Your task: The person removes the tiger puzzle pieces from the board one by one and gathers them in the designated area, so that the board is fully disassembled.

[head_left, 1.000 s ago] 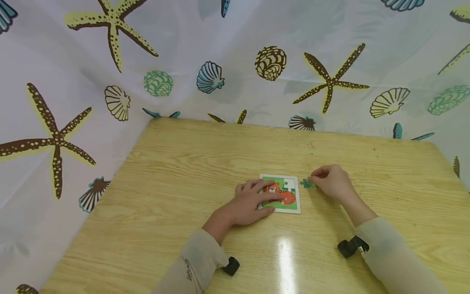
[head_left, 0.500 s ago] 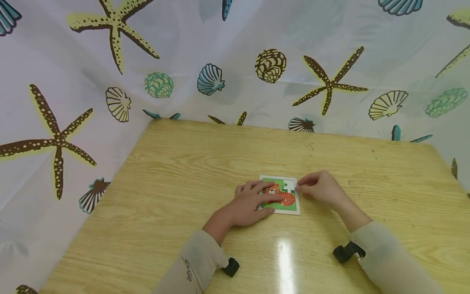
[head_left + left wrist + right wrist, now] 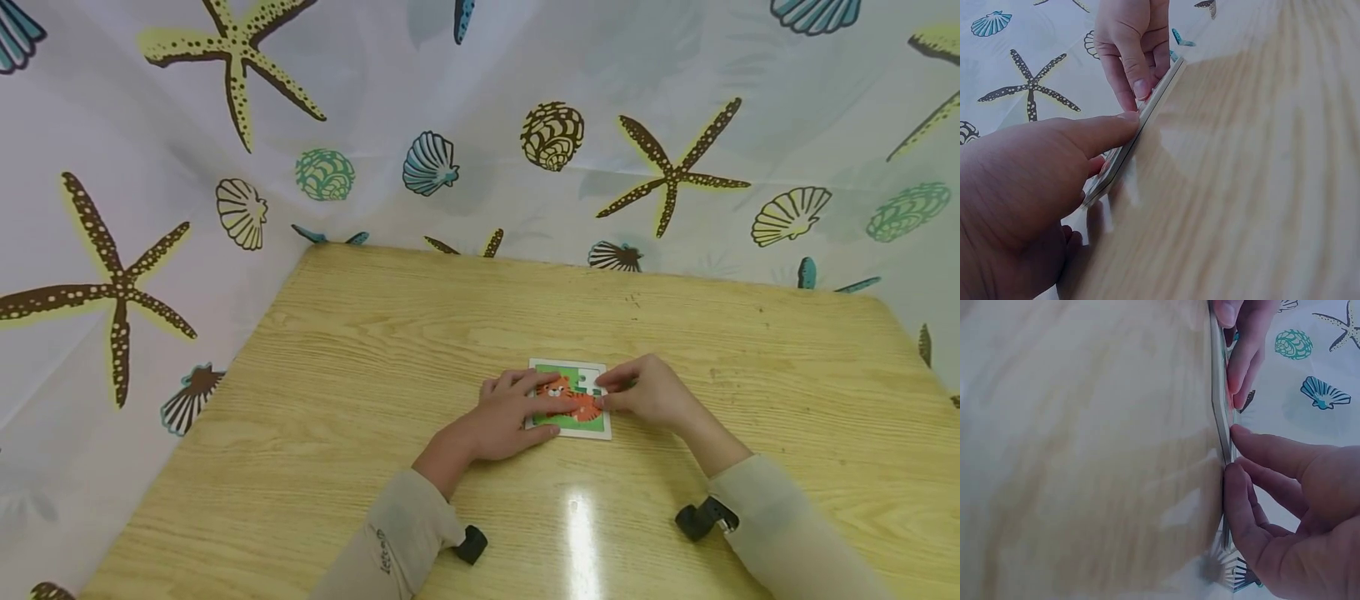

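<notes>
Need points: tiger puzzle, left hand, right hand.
Tiger puzzle (image 3: 588,412): head view, on the tiger's orange body.
Left hand (image 3: 504,423): head view, back of hand.
Right hand (image 3: 654,398): head view, middle of hand.

Shell-print white cloth (image 3: 502,83) behind glossy wooden table (image 3: 375,333).

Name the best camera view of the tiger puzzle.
Head: it shows the tiger puzzle from above, picture and white gap visible, though the left hand covers part. Both wrist views show mainly its edge, partly hidden by fingers.
</notes>
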Tool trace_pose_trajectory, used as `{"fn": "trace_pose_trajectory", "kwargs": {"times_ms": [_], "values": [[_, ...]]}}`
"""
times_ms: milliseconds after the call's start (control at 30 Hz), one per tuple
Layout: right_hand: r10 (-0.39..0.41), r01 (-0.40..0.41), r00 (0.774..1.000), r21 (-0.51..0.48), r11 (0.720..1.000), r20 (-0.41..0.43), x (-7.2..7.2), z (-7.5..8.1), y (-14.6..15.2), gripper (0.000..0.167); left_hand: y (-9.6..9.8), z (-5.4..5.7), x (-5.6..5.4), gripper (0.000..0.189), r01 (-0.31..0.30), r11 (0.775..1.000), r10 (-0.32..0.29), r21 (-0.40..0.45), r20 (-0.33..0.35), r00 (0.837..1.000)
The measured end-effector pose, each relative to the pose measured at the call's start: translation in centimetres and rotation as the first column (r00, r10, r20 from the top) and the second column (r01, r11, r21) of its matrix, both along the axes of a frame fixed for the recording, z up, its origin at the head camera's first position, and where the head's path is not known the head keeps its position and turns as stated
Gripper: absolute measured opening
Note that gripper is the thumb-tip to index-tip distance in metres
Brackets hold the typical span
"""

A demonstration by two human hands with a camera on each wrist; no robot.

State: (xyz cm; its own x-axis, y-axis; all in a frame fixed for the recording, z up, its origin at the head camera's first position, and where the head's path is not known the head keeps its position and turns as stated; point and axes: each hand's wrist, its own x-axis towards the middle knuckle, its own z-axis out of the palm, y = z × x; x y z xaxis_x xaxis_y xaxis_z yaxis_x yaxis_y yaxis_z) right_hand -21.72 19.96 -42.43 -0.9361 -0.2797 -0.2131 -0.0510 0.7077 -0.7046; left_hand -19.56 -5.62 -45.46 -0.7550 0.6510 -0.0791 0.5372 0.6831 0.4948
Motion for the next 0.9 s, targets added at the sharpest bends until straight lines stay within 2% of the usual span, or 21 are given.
{"fn": "trace_pose_trajectory", "kwargs": {"times_ms": [367, 900], "values": [[0.034, -0.033, 0.999, 0.017, 0.999, -0.043, 0.15, -0.07, -0.23, 0.02, 0.0, 0.09, 0.02, 0.043, -0.008, 1.0, 0.007, 0.017, 0.013, 1.0], [0.009, -0.009, 1.0, -0.046, 0.999, 0.014, -0.11, 0.18, 0.0, 0.015, 0.26, 0.07, -0.05, 0.043, -0.013, 1.0, 0.013, -0.013, 0.007, 1.0]]}}
